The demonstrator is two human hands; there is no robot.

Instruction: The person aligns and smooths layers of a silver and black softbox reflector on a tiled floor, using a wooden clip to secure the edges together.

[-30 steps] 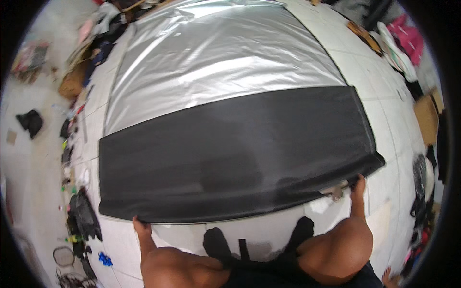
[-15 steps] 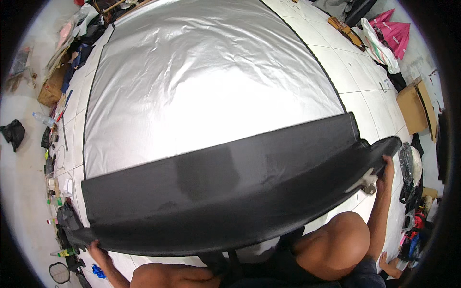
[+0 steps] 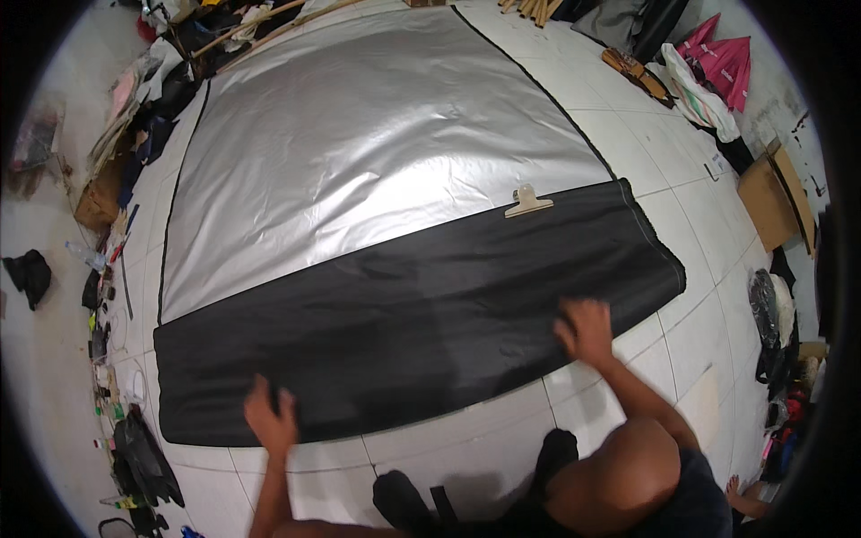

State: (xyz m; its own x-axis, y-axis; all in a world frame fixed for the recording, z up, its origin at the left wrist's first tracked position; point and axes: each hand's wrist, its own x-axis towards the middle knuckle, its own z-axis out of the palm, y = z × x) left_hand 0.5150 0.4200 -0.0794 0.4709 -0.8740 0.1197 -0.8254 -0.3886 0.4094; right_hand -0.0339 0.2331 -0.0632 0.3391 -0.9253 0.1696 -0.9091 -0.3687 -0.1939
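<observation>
A large sheet of fabric lies on the floor, silver side [image 3: 359,152] showing in its far part. Its near edge is folded over as a wide black flap [image 3: 404,314]. A metal bulldog clip [image 3: 527,203] rests at the flap's far edge, toward the right. My left hand [image 3: 272,417] is at the near left edge of the flap, thumb and fingers apart, with nothing in it. Over the near right part of the flap is my right hand [image 3: 587,332], slightly blurred, its fingers spread and holding nothing.
White floor tiles [image 3: 628,359] surround the sheet. Clutter lines both walls: a cardboard box [image 3: 771,202], a pink bag [image 3: 722,67], a plastic bottle [image 3: 85,255] and a black plastic bag [image 3: 148,457]. Wooden sticks [image 3: 260,31] lie at the far left. Another person's limb shows at lower right.
Both hands have let go of the black fabric's ends and moved inward. The raised black fabric now lies flat and folded. The clip has moved from beside my right hand to the flap's far edge.
</observation>
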